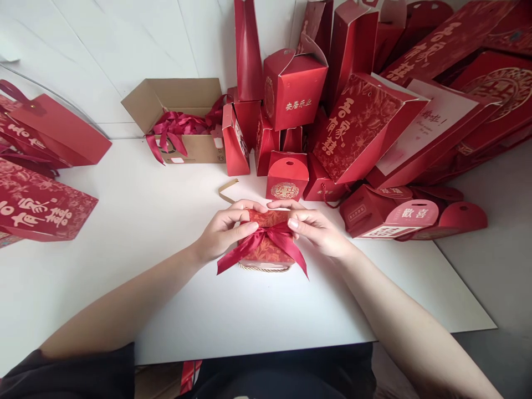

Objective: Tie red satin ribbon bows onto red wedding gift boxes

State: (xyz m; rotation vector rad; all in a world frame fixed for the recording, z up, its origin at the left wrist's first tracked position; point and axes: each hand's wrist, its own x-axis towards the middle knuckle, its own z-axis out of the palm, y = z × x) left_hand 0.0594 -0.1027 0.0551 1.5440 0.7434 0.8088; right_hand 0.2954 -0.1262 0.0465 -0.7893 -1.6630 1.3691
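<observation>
A small red gift box (272, 253) with an orange floral print rests on the white table in front of me. Across its top runs a crimson satin ribbon (235, 256) tied in a bow, both tails hanging toward me. My left hand (224, 230) pinches the bow's left loop between thumb and fingers. On the other side, my right hand (318, 228) is closed on the right loop, its thumb on the satin. Fingers of both hands reach over the box's far edge. A twisted gold cord (265, 269) shows at the near side of the box.
An open cardboard box (191, 149) full of crimson ribbons stands at the back. Red gift boxes (293, 88) are stacked behind and to the right. Red gift bags (45, 205) stand at the left. A tan strip (226, 191) lies beyond my left hand.
</observation>
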